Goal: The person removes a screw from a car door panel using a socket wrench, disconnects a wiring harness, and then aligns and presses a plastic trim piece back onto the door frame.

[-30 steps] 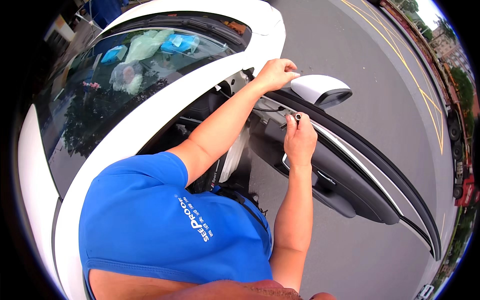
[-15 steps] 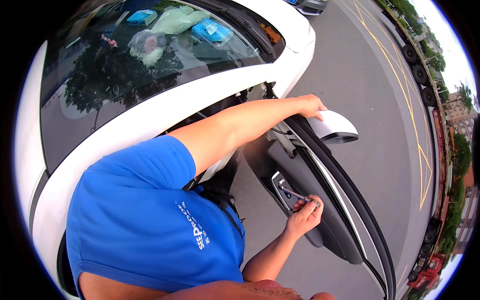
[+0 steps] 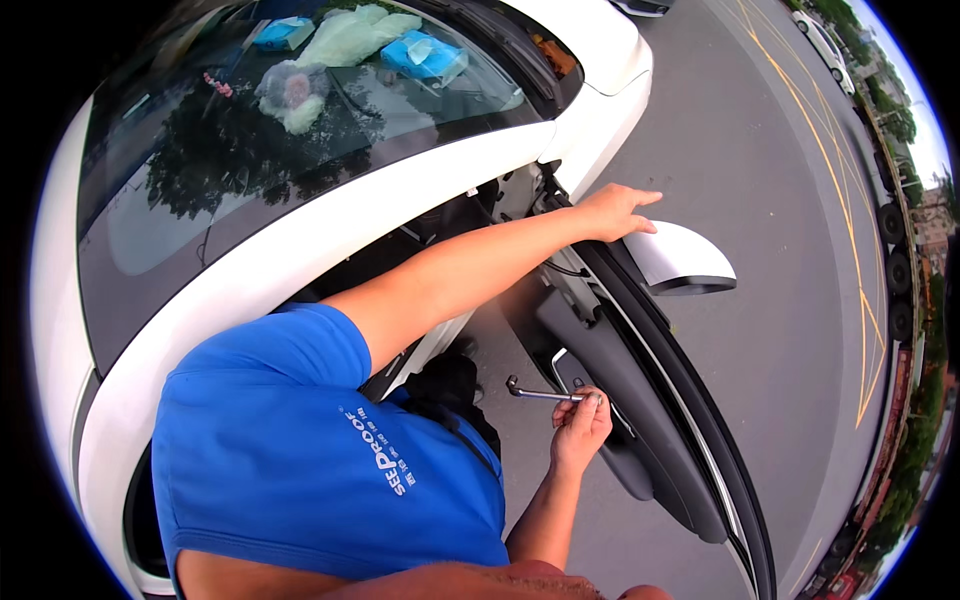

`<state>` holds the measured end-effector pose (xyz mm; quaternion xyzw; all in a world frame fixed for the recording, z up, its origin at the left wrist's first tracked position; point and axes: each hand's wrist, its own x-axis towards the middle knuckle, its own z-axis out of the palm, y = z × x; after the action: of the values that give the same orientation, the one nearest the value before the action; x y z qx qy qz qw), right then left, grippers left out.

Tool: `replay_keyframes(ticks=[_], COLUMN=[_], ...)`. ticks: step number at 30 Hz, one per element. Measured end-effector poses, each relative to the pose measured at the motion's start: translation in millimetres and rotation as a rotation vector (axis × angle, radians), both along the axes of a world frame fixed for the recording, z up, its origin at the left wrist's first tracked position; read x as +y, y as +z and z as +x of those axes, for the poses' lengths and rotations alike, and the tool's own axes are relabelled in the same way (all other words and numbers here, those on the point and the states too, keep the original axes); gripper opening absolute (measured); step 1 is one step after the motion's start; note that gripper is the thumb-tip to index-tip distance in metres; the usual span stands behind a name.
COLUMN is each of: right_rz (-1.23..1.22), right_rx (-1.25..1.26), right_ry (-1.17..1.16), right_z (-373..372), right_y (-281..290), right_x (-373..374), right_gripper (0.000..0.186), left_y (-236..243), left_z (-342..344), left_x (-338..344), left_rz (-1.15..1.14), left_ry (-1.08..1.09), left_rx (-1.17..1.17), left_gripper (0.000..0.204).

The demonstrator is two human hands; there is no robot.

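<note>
Silver L-shaped metal wrench [image 3: 535, 393], in the head view, is in the right hand [image 3: 582, 428], its grip closed around one end, in front of the dark grey door panel [image 3: 665, 440]. The left hand [image 3: 610, 212] holds nothing, its fingers spread beside the white rounded side mirror [image 3: 682, 252]; whether they touch I cannot tell. So far the door stands open; the mirror is on it, and the wrench's bent end meets no fastener.

Single fisheye view, head-worn, looking down over a blue shirt [image 3: 290, 450], near the car door [image 3: 640, 395].
</note>
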<state>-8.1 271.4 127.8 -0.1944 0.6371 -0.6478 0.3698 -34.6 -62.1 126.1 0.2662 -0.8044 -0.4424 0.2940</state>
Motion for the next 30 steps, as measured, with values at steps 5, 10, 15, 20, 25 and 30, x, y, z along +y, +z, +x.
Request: replay_keyframes(ticks=[5,10,15,20,25,30], right_rz=[0.014,0.209,0.461,0.492,0.474,0.504], right_rx=[-0.420,-0.957,-1.078,-1.094,-1.223,-0.957], right_ry=[-0.037,-0.095,0.042,0.040,0.148,0.341], right_z=[-6.5,5.1,31.7,34.7,41.3,54.7], right_y=[-52.1,-131.8,-195.5,-222.6,-255.3,-254.3], right_x=[30.4,50.8,73.7,78.0,73.2,38.9], right_gripper=[0.033,0.043,0.045,0.043,0.048,0.039], left_y=[-39.8,-184.6,-277.3,-305.7,-368.3,-427.5], left_z=[137.7,302.7,445.2,487.9,531.6,574.1], left_x=[89.5,175.0,183.1,191.5,179.1,159.9], left_rz=[-0.180,-0.129,0.429,0.707,0.947,0.996], left_ry=[0.344,0.194,0.268,0.420,0.697,0.928], left_rx=[0.275,-0.616,-1.602,-1.652,-1.585,-1.481], left_gripper=[0.044,0.048,0.071,0.101,0.130,0.149])
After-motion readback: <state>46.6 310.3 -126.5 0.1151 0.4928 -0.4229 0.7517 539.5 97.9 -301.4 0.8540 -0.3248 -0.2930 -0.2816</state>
